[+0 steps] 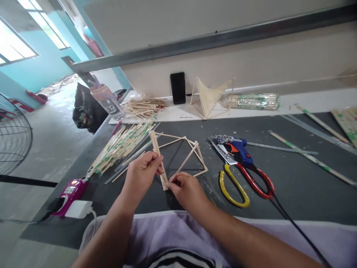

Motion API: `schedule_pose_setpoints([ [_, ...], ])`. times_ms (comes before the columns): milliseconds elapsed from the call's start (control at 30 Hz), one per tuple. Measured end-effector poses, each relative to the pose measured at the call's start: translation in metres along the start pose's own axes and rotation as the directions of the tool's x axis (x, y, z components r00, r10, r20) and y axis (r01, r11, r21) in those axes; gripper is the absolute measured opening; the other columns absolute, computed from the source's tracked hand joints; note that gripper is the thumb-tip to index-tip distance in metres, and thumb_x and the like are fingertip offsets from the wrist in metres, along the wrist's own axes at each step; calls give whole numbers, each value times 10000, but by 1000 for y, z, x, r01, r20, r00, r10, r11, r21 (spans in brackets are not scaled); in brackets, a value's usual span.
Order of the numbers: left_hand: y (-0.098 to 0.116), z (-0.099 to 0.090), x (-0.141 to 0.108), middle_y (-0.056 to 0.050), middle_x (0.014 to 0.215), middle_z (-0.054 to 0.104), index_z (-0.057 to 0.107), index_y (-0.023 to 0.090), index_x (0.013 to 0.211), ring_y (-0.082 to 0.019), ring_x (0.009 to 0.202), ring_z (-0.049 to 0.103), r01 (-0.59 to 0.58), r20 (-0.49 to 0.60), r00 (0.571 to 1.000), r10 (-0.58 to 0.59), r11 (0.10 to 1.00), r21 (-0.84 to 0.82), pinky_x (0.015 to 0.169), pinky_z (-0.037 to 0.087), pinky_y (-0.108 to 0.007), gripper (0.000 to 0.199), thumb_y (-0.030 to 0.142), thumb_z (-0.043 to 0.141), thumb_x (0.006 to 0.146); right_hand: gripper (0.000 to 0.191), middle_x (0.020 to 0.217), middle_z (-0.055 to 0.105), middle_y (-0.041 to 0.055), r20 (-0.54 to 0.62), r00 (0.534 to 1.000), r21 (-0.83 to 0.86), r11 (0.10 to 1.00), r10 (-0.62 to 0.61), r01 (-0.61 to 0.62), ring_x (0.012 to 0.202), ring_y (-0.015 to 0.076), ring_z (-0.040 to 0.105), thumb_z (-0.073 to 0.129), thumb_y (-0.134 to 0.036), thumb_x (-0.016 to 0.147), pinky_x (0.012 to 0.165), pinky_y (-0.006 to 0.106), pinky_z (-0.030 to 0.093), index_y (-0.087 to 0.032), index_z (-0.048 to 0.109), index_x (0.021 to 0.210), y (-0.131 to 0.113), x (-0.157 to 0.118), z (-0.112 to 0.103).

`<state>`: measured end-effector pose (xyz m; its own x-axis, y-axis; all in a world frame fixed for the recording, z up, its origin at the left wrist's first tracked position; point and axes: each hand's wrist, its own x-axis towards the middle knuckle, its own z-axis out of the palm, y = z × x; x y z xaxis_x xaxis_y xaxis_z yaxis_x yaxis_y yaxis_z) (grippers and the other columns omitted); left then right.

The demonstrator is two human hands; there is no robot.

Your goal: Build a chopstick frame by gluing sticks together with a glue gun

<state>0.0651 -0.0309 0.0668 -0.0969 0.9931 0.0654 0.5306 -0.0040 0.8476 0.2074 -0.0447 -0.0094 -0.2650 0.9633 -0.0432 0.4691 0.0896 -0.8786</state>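
My left hand (142,173) pinches a narrow bundle of thin wooden sticks (154,142) near its middle, the bundle tilted and raised over the dark tabletop. At the bundle's lower end, my right hand (188,190) has thumb and fingers closed on the end of a slanting stick. That stick belongs to an angular stick frame (184,162), whose corners spread to the right. A blue hot glue gun (242,150) lies right of the frame, partly under scissors (245,169) with one red and one yellow handle.
Behind stand a black phone (177,88) and a finished-looking stick model (209,97). Wrapped chopsticks (119,147) and a pink power strip (73,191) lie left, near a bottle (107,99). Loose sticks (143,108) pile at the back. A black cord (295,227) runs front right.
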Motion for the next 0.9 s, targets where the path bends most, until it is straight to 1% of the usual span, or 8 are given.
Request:
schedule_pose_setpoints([
  [133,0,2,1,14,589,625,606,180,828,-131,549,614,55,-11,998,-56,997,-55,554,504,-232,142,320,583,822,92,797,688,19,-2,1000,-22,1000,5,-5,758,136,621,635,-239,786,701,217,423,-201,704,737,-2,-1,0],
  [500,4,1,8,16,632,630,613,195,778,-125,536,620,38,-52,998,-35,998,48,530,508,-219,162,353,587,801,152,823,704,23,14,1000,-102,995,-5,7,783,137,634,584,-237,825,711,215,407,-207,699,729,-6,1,-2],
  [567,6,1,7,20,624,626,615,197,788,-125,523,615,48,-45,998,-45,996,69,514,496,-216,171,366,593,796,144,833,704,19,11,1000,-116,993,-14,15,787,139,635,582,-235,825,700,219,408,-213,700,746,-6,0,-2],
  [633,7,-3,7,24,614,616,624,195,787,-119,504,602,24,-58,998,-17,994,110,498,475,-208,173,366,604,787,143,853,705,18,7,999,-122,992,-32,32,807,141,635,574,-241,834,700,219,409,-217,701,771,-6,-1,-2],
  [700,7,-13,13,28,606,604,638,190,790,-108,494,586,-32,-104,993,49,988,152,499,459,-199,163,351,614,779,146,872,704,21,3,999,-125,991,-40,40,829,141,634,565,-248,841,708,218,408,-217,700,794,-5,-1,-1],
  [767,7,-29,26,31,615,606,651,187,819,-97,503,573,-79,-178,978,106,985,152,513,453,-193,149,326,626,769,146,881,701,22,7,999,-133,991,-34,35,832,142,634,564,-256,842,704,219,406,-217,700,808,-3,-2,0],
  [833,6,-50,47,41,588,597,651,182,826,-93,486,547,-103,-255,959,123,990,93,485,436,-190,148,303,650,741,143,881,699,21,13,999,-144,989,-30,31,824,145,635,566,-255,837,693,224,405,-217,701,808,-3,-2,1],
  [900,10,-69,72,44,605,601,667,169,845,-85,532,546,-182,-273,940,207,977,113,526,441,-184,157,257,674,715,141,874,697,19,8,999,-147,988,-42,42,817,146,635,565,-245,832,691,227,404,-217,700,800,-2,-2,1],
])
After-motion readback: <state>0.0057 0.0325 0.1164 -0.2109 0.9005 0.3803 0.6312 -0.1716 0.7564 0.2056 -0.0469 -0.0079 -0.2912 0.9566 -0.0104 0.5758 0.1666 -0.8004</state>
